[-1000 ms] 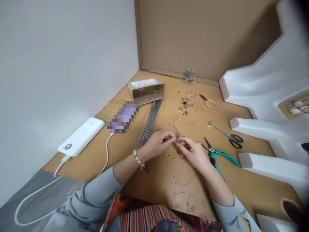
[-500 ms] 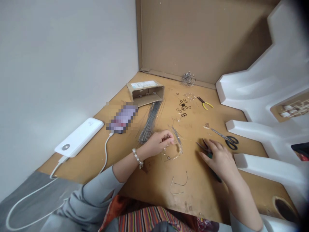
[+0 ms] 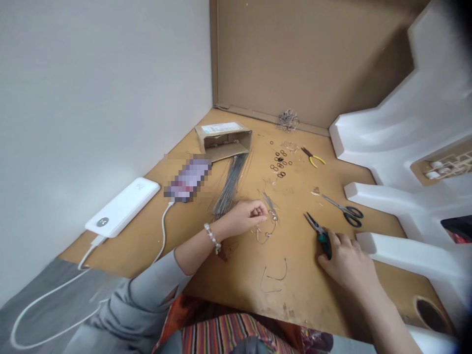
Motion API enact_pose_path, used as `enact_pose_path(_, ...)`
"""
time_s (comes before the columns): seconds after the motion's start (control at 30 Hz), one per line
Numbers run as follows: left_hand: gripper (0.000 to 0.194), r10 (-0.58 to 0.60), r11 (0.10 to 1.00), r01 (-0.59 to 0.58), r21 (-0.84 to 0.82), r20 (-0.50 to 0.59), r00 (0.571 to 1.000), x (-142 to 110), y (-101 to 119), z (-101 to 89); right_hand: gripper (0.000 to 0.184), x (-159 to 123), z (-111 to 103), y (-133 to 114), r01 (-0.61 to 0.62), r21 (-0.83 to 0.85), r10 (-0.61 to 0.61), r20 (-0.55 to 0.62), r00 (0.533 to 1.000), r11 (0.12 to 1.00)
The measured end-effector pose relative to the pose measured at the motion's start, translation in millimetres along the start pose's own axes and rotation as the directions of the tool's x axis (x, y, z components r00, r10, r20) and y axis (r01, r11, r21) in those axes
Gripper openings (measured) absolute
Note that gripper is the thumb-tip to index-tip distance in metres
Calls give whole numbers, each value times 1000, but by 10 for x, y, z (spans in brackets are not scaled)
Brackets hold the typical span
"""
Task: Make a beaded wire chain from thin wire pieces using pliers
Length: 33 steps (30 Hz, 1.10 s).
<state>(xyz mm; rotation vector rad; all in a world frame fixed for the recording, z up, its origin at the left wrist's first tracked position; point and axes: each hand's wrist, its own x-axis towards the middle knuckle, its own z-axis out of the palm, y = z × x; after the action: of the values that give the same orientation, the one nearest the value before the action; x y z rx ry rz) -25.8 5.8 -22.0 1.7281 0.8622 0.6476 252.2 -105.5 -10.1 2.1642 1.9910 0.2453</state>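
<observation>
My left hand (image 3: pixel 252 215) is closed in a pinch at the middle of the table. From its fingertips hangs a thin bent wire piece (image 3: pixel 268 234) with small shiny loops or beads; the pinched part is hidden. Right beside it lies a small bundle of short wires (image 3: pixel 269 200). My right hand (image 3: pixel 346 253) is wrapped over the dark green handles of a pair of pliers (image 3: pixel 314 223), whose jaws point away to the left, slightly apart. Two curved wire pieces (image 3: pixel 275 278) lie near the front edge.
Behind my left hand are long wires (image 3: pixel 230 187) by an open cardboard box (image 3: pixel 226 142). Black rings (image 3: pixel 280 164), yellow-handled pliers (image 3: pixel 312 157) and scissors (image 3: pixel 344 211) lie farther back. A phone (image 3: pixel 190 179) and power bank (image 3: pixel 123 207) sit left; white foam (image 3: pixel 398 201) borders the right.
My right hand has shifted right and back onto the handles, and the pliers have turned, with their jaws now uncovered. The wire piece at my left hand has swung a little.
</observation>
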Motion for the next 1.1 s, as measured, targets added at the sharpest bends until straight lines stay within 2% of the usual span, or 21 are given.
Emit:
enact_pose_path(0.13, 8, 108, 970, -93, 226, -53, 993, 8, -48, 17, 52, 6, 1, 4, 19, 67, -18, -22, 1000, 998)
enact_pose_path(0.23, 9, 172, 930, -151, 334, -36, 984, 8, -43, -7, 52, 14, -36, 35, -64, 310, 54, 41, 998, 949)
enact_pose_path(0.27, 10, 183, 924, -160, 348, -34, 982, 8, -39, -19, 50, 16, -69, 47, -101, 433, 72, 83, 994, 896)
enact_pose_path(0.33, 10, 176, 925, -155, 347, -30, 984, 8, -36, -38, 42, 19, -169, 59, -165, 693, 31, 202, 979, 702)
enact_pose_path(0.4, 9, 127, 943, -116, 311, -18, 992, 9, -47, -48, 33, 27, -296, 42, -225, 863, -136, 315, 939, 452)
enact_pose_path(0.43, 9, 96, 955, -88, 282, -14, 995, 10, -57, -49, 31, 35, -359, 19, -252, 899, -234, 348, 908, 359)
enact_pose_path(0.47, 9, 67, 967, -62, 249, -14, 998, 10, -70, -48, 30, 46, -414, -15, -268, 912, -323, 366, 873, 309)
enact_pose_path(0.53, 10, 34, 983, -31, 180, -13, 999, 12, -96, -41, 28, 80, -490, -107, -240, 919, -415, 360, 835, 313)
enact_pose_path(0.67, 10, 8, 999, -8, 42, 14, 1000, 19, -129, -29, 22, 173, -491, -298, -163, 905, -440, 341, 831, 394)
enact_pose_path(0.83, 8, -16, 999, 18, -48, 34, 999, 33, -118, -39, 18, 255, -424, -374, -293, 892, -485, 436, 758, 344)
enact_pose_path(0.87, 8, -21, 999, 22, -42, 37, 999, 35, -111, -43, 19, 261, -420, -370, -283, 894, -479, 429, 766, 349)
enact_pose_path(0.93, 9, -26, 1000, 27, -12, 32, 999, 35, -99, -49, 25, 262, -420, -354, -183, 898, -448, 365, 816, 400)
enact_pose_path(1.03, 10, -7, 999, 7, 42, 2, 1000, 36, -98, -49, 42, 251, -420, -347, 13, 818, -344, 227, 911, 575)
enact_pose_path(1.1, 12, -3, 998, 4, 59, -22, 1000, 39, -110, -44, 49, 246, -411, -373, 99, 734, -297, 144, 944, 671)
